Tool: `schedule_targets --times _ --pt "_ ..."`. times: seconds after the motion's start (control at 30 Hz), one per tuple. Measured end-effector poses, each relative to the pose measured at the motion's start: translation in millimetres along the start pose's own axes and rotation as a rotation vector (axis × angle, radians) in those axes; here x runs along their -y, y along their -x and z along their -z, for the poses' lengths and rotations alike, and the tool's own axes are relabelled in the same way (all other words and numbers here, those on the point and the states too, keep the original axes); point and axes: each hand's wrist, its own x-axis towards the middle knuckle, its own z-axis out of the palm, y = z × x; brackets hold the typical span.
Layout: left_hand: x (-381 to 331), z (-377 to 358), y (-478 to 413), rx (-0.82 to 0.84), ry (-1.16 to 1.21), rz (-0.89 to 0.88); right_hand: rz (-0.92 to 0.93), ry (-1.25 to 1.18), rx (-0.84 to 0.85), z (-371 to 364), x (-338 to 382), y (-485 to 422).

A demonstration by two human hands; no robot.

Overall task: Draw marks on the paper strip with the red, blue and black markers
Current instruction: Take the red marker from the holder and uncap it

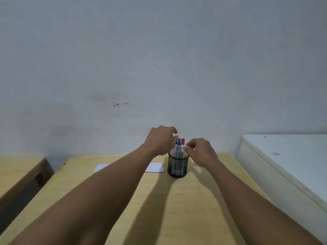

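Note:
A black mesh pen cup stands on the wooden desk near its far edge. Three markers stand upright in the cup: a blue-capped one, a red-capped one, and a black-capped one mostly hidden behind my left fingers. My left hand hovers just left of the marker tops, fingers curled and touching or nearly touching the black marker. My right hand sits just right of the cup's rim with fingertips close to the markers. A white paper strip lies left of the cup, partly covered by my left forearm.
A blank grey wall rises right behind the desk. A white cabinet top stands at the right, level with the desk. Another wooden desk sits to the left across a dark gap.

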Motion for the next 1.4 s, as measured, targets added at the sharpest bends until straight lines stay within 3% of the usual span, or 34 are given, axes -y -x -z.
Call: schedule_targets --times 0.23,0.53,0.73,0.97,1.07,1.17,1.3,1.4 --pt "1 -51 -52 0.163 -0.055 -0.002 -0.076 -0.130 0.075 -21 -30 -40" --pt "1 -53 -58 0.109 0.176 0.052 -0.052 -0.231 0.091 -25 -29 -47" --pt "-7 -23 -53 0.012 0.380 0.138 -0.065 -0.375 0.047 -7 -9 -44" --pt "-15 77 -27 -0.224 0.725 0.331 0.034 -0.534 0.055 33 52 -11" --pt "-2 114 -6 -0.324 1.003 0.445 0.047 -0.698 0.050 51 81 9" --pt "17 134 20 -0.319 1.095 0.526 -0.022 -0.981 -0.015 68 106 26" --pt "32 144 56 -0.194 1.041 0.480 -0.080 -1.358 -0.016 68 141 41" --pt "37 143 76 -0.152 0.991 0.422 -0.053 -1.417 0.053 50 168 50"
